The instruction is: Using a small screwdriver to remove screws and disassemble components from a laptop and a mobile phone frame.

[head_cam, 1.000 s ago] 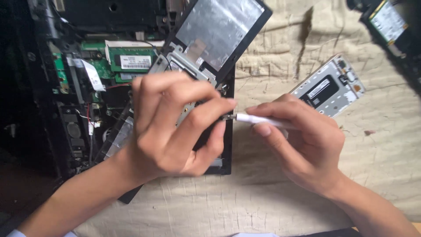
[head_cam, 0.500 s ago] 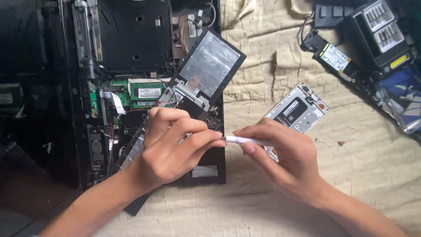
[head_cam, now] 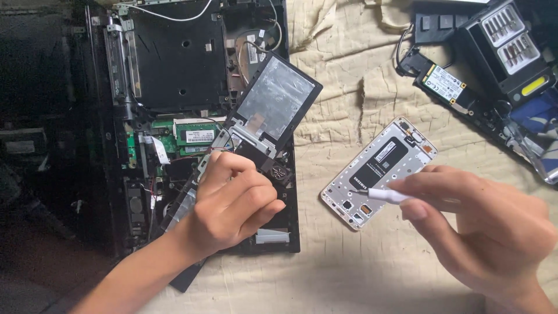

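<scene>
An opened laptop (head_cam: 174, 75) lies bottom-up on a beige cloth (head_cam: 343, 99), its green circuit boards exposed. A black cover panel with a silver foil face (head_cam: 276, 107) stands tilted over its right half. My left hand (head_cam: 232, 203) rests on the laptop below that panel, fingers curled with the fingertips pinched together; whether they hold anything is hidden. My right hand (head_cam: 476, 224) grips a small white screwdriver (head_cam: 383, 195), its tip over an opened white phone frame (head_cam: 378, 171) lying on the cloth.
At the top right stand a black bit case (head_cam: 505, 46) with rows of metal bits, a small green circuit card (head_cam: 444, 83) and a blue packet (head_cam: 540, 110). Dark floor lies left of the laptop.
My right hand has pulled the screwdriver away from my left hand, rightwards to over the phone frame. The view has widened and shifted, so the bit case shows.
</scene>
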